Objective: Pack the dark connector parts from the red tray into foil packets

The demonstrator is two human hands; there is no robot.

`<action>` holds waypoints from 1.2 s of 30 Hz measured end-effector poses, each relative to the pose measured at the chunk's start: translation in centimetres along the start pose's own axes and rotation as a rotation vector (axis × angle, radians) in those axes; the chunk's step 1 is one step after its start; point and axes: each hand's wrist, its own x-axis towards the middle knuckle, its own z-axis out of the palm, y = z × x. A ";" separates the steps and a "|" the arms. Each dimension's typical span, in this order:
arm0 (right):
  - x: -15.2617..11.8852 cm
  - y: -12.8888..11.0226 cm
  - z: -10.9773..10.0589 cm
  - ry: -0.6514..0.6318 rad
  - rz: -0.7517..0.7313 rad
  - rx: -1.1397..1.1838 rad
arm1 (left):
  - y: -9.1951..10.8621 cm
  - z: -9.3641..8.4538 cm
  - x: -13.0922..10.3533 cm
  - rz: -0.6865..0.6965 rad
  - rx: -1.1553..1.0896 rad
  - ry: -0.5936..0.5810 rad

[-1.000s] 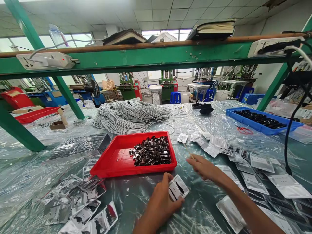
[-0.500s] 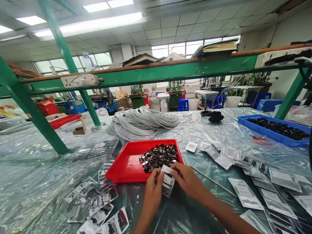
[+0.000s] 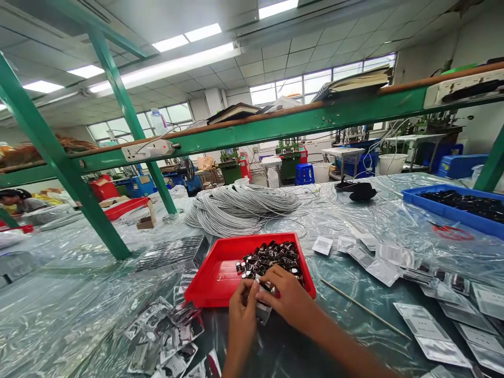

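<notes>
Between my two hands is a small white and clear plastic bag, held just in front of the red tray. My left hand pinches its left edge with thumb and fingers. Across from it, my right hand grips the upper right part, its fingers covering much of the bag. What lies inside the bag is mostly hidden. The red tray holds a heap of small black and silver parts in its right half. To the left of my hands lies a pile of filled bags.
Flat white bags are spread on the right, near a thin stick. A coil of grey cable lies behind the tray. At the right stands a blue tray of black parts. A green shelf beam crosses above the table.
The view has shifted, so the scene sits further right and lower. My right hand has closed further over the bag, which is now more covered and tilted.
</notes>
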 end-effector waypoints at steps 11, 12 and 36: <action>0.1 1.5 -1.5 -0.028 0.151 0.079 | 0.3 -0.4 0.3 0.014 -0.010 -0.157; 0.2 1.6 -1.5 -0.020 0.139 0.052 | 0.2 -0.3 0.3 0.001 0.007 -0.140; 1.2 2.2 -1.6 -0.092 0.373 0.552 | 0.4 -1.3 0.7 -0.121 0.003 -0.197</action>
